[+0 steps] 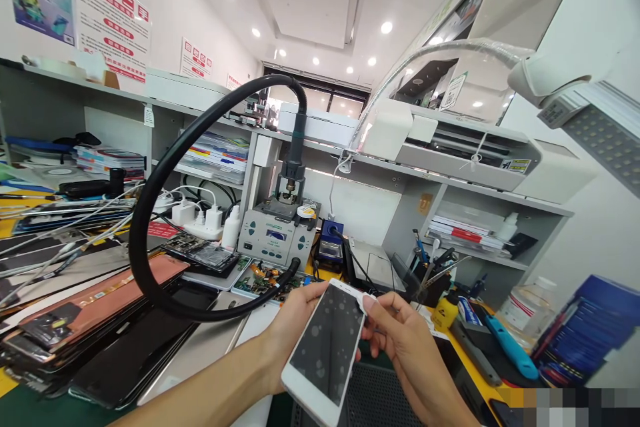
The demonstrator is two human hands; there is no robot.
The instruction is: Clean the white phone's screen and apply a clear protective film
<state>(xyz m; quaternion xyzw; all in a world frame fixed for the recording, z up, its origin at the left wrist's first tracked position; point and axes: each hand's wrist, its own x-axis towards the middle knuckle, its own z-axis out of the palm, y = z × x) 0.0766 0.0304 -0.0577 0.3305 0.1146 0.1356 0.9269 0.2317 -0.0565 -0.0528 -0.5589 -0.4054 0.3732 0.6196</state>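
Note:
A white smartphone (324, 345) with a dark screen is tilted in front of me, its top end pointing away. Pale round spots, like bubbles, dot the screen. My left hand (286, 330) is closed around the phone's left side, with the thumb near the top edge and the other fingers mostly hidden behind it. At the upper right corner, my right hand (400, 333) pinches the phone's edge with its thumb, the fingers curled beside it. Whether a thin film is also caught under that thumb I cannot tell. Below the phone lies a black perforated mat (383, 393).
A hot-air station (275, 237) stands behind, its thick black hose (145, 213) looping at left. Stacked phone screens and panels (130, 340) cover the left side. To the right are a yellow bottle (445, 312), a blue-handled tool (510, 343), and a clear bottle (527, 310). A lamp (600, 127) overhangs.

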